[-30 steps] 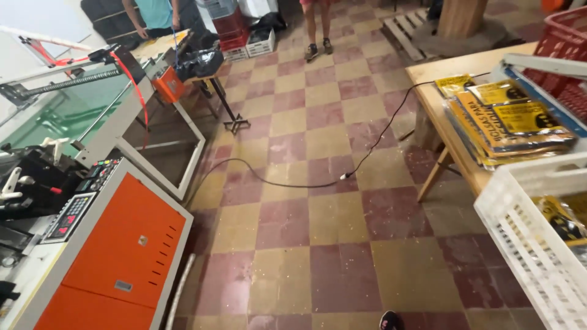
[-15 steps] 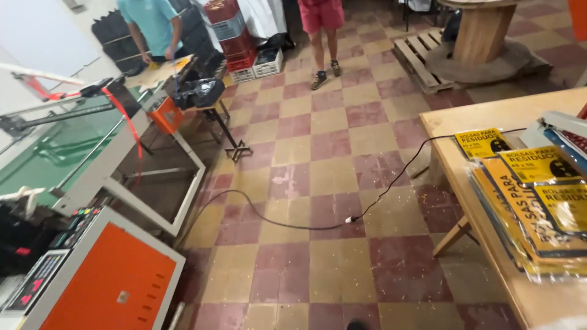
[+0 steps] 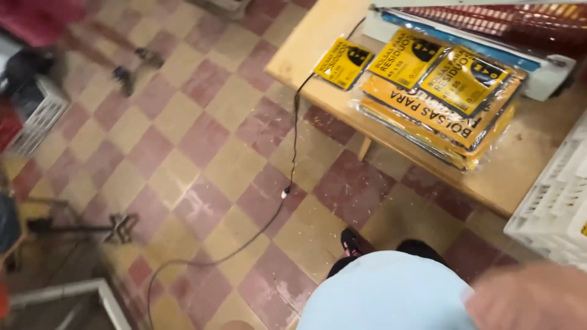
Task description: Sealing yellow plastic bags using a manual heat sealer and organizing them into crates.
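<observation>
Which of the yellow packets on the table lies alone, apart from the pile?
The small yellow packet at the table's left end, beside the black cable. It lies flat on bare wood; the others are stacked together in the pile.

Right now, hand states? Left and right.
Left hand: not in view.
Right hand: blurred at the bottom right corner; open or closed cannot be told, nothing visibly held.

Glossy clear plastic is wrapping the yellow packets (image 3: 440,101), which are lying on a matt, bare wooden table (image 3: 520,168); the white plastic crate (image 3: 553,201) is latticed.
</observation>
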